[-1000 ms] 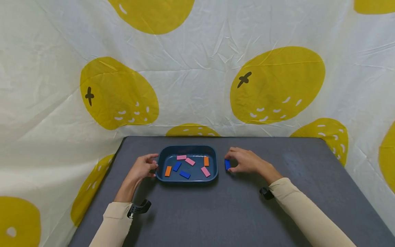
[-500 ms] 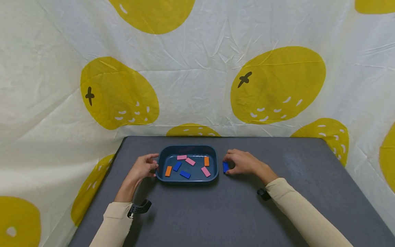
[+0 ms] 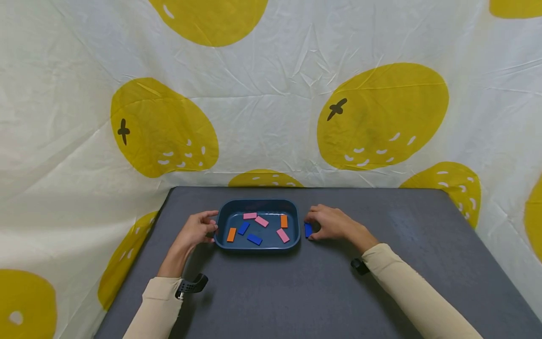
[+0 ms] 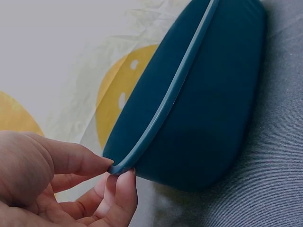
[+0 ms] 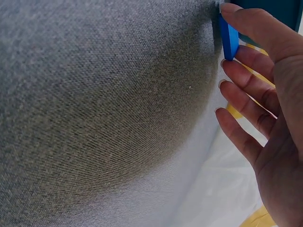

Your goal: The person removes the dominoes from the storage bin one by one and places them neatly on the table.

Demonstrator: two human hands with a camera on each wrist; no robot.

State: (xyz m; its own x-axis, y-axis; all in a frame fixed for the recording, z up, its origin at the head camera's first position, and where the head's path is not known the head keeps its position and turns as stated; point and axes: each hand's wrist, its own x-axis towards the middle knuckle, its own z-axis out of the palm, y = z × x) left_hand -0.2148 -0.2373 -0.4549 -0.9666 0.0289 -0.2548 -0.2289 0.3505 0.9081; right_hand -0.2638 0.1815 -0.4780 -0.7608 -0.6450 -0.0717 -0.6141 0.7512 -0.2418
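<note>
A dark teal tray (image 3: 258, 249) with rounded corners stands on the table, holding small flat blocks: three pink (image 3: 261, 221), two orange (image 3: 284, 221) and two blue (image 3: 254, 239). At the tray's left end my left hand (image 3: 196, 229) pinches the rim; the left wrist view shows thumb and fingertips on the tray's rim (image 4: 163, 106). Just right of the tray, my right hand (image 3: 334, 223) holds another blue block (image 3: 308, 230) between thumb and forefinger, low over the table. In the right wrist view this blue block (image 5: 229, 40) stands on edge, the other fingers spread apart behind it.
The dark grey table (image 3: 271, 296) extends in front of the tray and off to the right. A white curtain (image 3: 271, 132) printed with yellow fruit hangs behind its back edge. Both wrists carry dark bands (image 3: 192, 285).
My right hand has moved a little left with the blue block, bringing it closer to the tray's right side. The left hand stays at the rim, and the blocks inside lie as before.
</note>
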